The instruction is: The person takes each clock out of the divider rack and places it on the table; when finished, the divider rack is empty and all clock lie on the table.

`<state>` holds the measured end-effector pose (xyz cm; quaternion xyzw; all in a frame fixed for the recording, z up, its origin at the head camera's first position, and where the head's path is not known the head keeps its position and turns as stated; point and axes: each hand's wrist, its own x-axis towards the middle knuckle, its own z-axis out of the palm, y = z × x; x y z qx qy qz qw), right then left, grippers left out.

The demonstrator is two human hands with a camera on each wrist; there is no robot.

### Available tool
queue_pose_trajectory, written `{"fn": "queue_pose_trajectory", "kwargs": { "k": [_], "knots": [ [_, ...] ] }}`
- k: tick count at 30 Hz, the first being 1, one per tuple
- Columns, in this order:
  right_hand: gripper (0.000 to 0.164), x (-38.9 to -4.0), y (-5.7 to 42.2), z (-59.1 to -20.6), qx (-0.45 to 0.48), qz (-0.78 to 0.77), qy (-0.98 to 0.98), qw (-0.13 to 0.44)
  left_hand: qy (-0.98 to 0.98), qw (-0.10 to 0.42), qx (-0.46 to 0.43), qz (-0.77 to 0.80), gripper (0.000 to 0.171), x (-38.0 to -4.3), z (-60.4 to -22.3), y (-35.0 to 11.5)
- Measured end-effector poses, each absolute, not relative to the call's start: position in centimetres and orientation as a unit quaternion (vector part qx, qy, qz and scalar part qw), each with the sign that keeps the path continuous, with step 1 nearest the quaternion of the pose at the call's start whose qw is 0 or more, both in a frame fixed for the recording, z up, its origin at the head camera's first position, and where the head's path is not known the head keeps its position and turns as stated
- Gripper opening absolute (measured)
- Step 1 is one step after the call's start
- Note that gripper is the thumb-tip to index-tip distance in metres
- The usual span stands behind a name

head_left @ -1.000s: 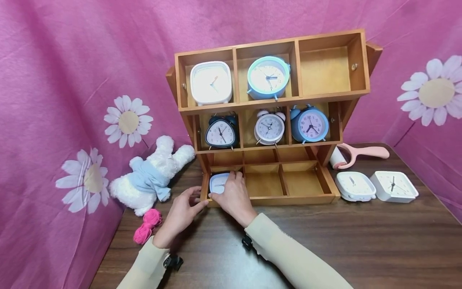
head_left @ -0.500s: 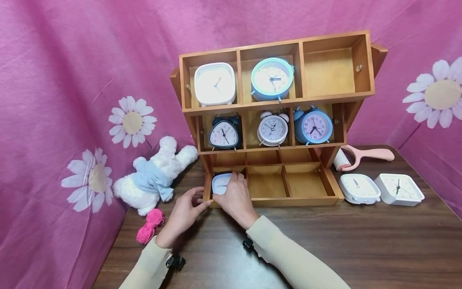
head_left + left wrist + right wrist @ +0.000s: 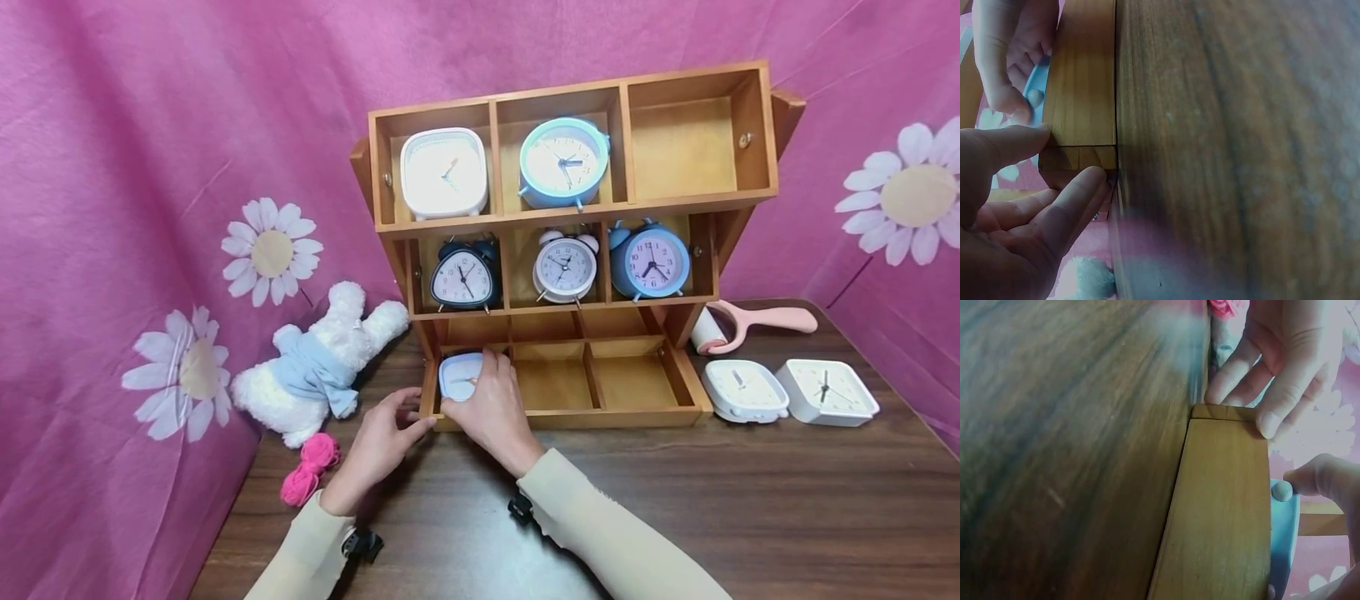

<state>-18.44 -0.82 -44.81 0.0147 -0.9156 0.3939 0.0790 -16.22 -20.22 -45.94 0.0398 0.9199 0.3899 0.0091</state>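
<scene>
In the head view my right hand holds a light blue square clock in the bottom left compartment of a wooden display rack. The fingers cover the clock's right side. In the right wrist view the thumb touches a small round foot on the clock's blue body. My left hand grips the rack's front left corner. The left wrist view has its thumb at the top edge of the front board and its fingers against the end.
Several alarm clocks, among them a dark triangular one, stand in the upper tiers. Two white clocks and a pink-handled lint roller lie right of the rack. Left are a white plush toy and pink yarn.
The head view has shifted slightly. In the right hand, the blue clock's top edge has moved a little toward the back of its compartment. The left hand keeps its hold on the corner.
</scene>
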Motion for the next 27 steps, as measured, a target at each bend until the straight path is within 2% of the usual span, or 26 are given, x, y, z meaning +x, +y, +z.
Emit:
{"fn": "queue_pose_trajectory", "kwargs": {
  "k": [14,27],
  "knots": [
    [0.116,-16.8,-0.5,-43.2,0.066,0.426,-0.898,0.084,0.920,-0.003,0.049,0.389,0.047,-16.0,-45.9,-20.2],
    [0.107,-15.6,-0.6,-43.0,0.090,0.400,-0.910,0.068,0.920,0.001,0.048,0.390,0.046,-16.0,-45.8,-20.3]
  ]
}}
